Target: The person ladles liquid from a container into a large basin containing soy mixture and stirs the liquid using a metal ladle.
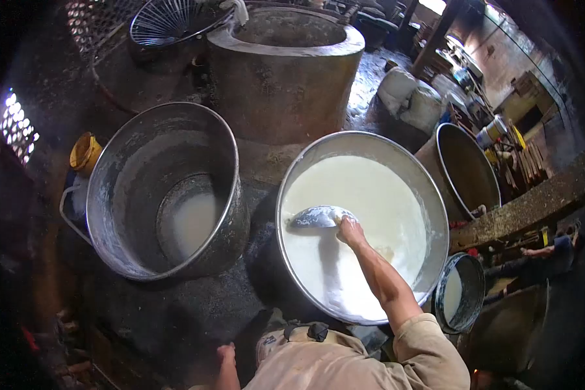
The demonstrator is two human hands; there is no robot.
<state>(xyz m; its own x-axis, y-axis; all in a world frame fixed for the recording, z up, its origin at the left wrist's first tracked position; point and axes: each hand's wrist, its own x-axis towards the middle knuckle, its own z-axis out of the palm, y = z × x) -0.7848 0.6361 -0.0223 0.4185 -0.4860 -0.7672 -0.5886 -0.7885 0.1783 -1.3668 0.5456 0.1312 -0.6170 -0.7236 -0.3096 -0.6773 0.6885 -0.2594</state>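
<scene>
My right hand (350, 231) is closed on the near end of a shallow metal scoop (318, 216), held over a wide metal vat (435, 195). Creamy white liquid (357, 185) fills much of this vat, with brighter white along its near side. The scoop's rounded, white-smeared outside faces up; its inside is hidden. Low in the view, beside my body, my left hand (226, 353) looks curled, apart from the vats, with nothing visible in it. To the left stands a deep metal pot (127, 169) with a little cloudy liquid at its bottom.
A round masonry tub (279, 91) stands behind the vats. A wire rack (175, 23) lies back left, and a yellow bucket (84, 154) sits left of the pot. On the right are another metal vat (465, 172), a wooden beam (520, 214), a smaller tub (465, 292) and another person (552, 253).
</scene>
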